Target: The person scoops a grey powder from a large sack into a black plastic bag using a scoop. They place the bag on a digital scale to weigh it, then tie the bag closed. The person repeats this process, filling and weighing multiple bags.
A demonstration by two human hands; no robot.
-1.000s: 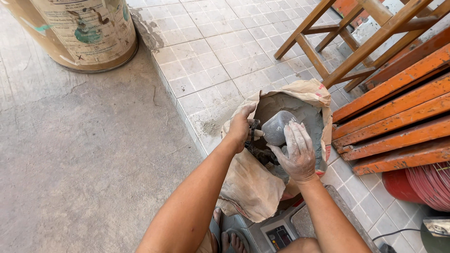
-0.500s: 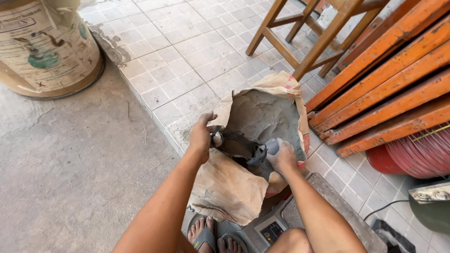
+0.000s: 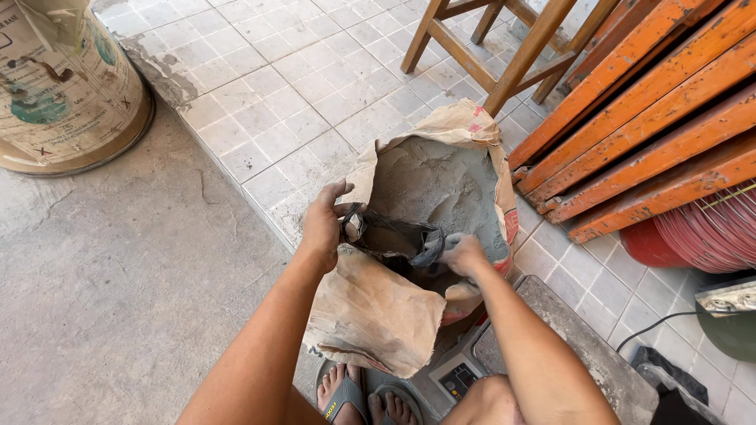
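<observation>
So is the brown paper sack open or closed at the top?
Open: the paper sack has its mouth spread wide, grey powder visible inside, and both hands at the opening.

We see a large drum (image 3: 67, 86) with a worn paper label at top left, standing on bare concrete floor (image 3: 118, 299). Pale tiled flooring (image 3: 307, 86) runs beside it. Wooden stool legs (image 3: 504, 47) stand at top centre. Orange wooden planks (image 3: 654, 110) lean at right, above a red ribbed hose coil (image 3: 701, 240). A weighing scale (image 3: 543, 346) sits below, its black cable (image 3: 669, 324) trailing over the tiles.
</observation>
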